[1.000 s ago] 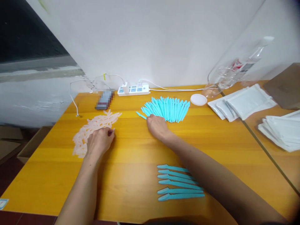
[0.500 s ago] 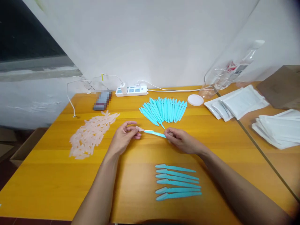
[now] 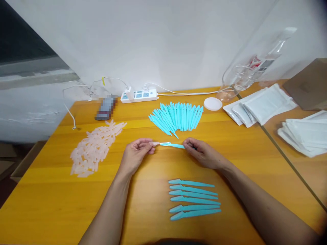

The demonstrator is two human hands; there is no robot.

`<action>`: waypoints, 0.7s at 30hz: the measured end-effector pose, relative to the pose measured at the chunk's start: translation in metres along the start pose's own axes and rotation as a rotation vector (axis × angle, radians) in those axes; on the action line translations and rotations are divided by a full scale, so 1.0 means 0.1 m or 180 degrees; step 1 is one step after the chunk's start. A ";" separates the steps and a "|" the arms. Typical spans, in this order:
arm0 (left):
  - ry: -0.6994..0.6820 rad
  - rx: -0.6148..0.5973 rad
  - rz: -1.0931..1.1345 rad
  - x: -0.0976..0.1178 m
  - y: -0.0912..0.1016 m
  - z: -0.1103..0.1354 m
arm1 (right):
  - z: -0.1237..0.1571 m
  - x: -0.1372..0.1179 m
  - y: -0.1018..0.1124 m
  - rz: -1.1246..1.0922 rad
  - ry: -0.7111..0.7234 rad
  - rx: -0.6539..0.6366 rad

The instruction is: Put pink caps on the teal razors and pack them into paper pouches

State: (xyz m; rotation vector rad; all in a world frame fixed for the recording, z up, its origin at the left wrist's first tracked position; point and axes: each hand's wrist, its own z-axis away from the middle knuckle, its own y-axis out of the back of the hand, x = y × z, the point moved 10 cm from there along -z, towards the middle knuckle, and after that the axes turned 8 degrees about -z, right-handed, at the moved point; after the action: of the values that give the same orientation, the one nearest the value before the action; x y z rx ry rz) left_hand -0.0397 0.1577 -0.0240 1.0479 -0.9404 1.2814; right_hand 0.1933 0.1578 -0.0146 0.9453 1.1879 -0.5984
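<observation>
Hands meet mid-tabletop [image 3: 51,190], above the row of six. Left hand [image 3: 136,153] is pinched down on a pink cap [image 3: 154,143] with thumb and fingertips, other fingers curled. Right hand [image 3: 201,154] is closed in a pinch on the handle end of one blue razor [image 3: 172,145].

Razor is off the tabletop, spanning the gap between the hands, blade end toward the left. Cap touches the blade tip; can't tell if it's seated.

Delta vs 1 s ago: left hand was on the cap pile [image 3: 94,148] and right hand on the razor fan [image 3: 176,115]. Both are off them now, each with one part, and have come to the centre.

Delta vs 0.5 s ago:
- Same grips.
- Razor was tilted, low at the right; it is near level now.
- Cap is in line with the blade.

Unmoved:
- Cap pile at left.
- Razor fan at the far middle.
- Six finished razors [image 3: 194,199] in a row near the front edge.
- Power strip [image 3: 139,95] by the wall.
- White lid [image 3: 213,103] just right of the fan.
- White packets [image 3: 258,107] at far right.
</observation>
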 end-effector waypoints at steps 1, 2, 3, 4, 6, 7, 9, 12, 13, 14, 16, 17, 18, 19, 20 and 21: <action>0.0028 -0.0022 -0.0025 -0.01 -0.03 0.00 | 0.00 0.00 -0.01 0.0012 0.0001 -0.0002; 0.0056 -0.0069 -0.0050 -0.03 -0.08 0.01 | 0.00 0.01 -0.01 0.0026 0.0007 -0.0006; 0.0073 -0.0136 -0.0077 -0.04 -0.13 0.02 | 0.00 0.00 -0.02 0.0038 0.0016 -0.0013; 0.0076 -0.0215 -0.0115 -0.06 -0.20 0.03 | 0.01 -0.01 -0.03 0.0056 0.0023 -0.0020; 0.0029 -0.0426 -0.0308 -0.07 -0.33 0.07 | 0.02 -0.04 -0.02 0.0143 0.0032 -0.0055; -0.0029 -0.0558 -0.0507 -0.07 -0.39 0.10 | 0.04 -0.06 -0.02 0.0231 0.0031 -0.0108; -0.0236 -0.0884 -0.1061 -0.04 -0.53 0.17 | 0.08 -0.11 -0.01 0.0484 0.0053 -0.0286; -0.0784 -0.1298 -0.1849 0.09 -0.70 0.32 | 0.17 -0.21 -0.02 0.0818 0.0162 -0.0708; -0.0992 -0.1405 -0.2047 0.15 -0.76 0.38 | 0.20 -0.22 -0.03 0.0883 0.0163 -0.0847; -0.1210 -0.1507 -0.2218 0.21 -0.81 0.43 | 0.23 -0.21 -0.03 0.0922 0.0134 -0.0979; -0.1600 -0.1674 -0.2471 0.31 -0.91 0.52 | 0.28 -0.17 -0.02 0.0938 -0.0011 -0.1146; -0.1747 -0.1717 -0.2541 0.34 -0.95 0.55 | 0.30 -0.14 0.00 0.0921 -0.0093 -0.1184; -0.1863 -0.1719 -0.2582 0.36 -0.97 0.57 | 0.30 -0.12 0.03 0.0897 -0.0165 -0.1184; -0.1956 -0.1693 -0.2616 0.37 -0.99 0.58 | 0.30 -0.09 0.07 0.0880 -0.0229 -0.1131; -0.2030 -0.1675 -0.2661 0.37 -1.00 0.59 | 0.28 -0.06 0.12 0.0881 -0.0284 -0.1003; -0.2099 -0.1686 -0.2721 0.37 -1.03 0.61 | 0.26 -0.04 0.20 0.0899 -0.0318 -0.0799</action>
State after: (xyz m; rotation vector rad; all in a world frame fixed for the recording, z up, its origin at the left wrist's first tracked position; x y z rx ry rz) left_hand 0.0672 0.1099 0.0196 1.2476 -1.0485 -0.0459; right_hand 0.2211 0.1455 -0.0024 0.8393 0.9913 -0.2599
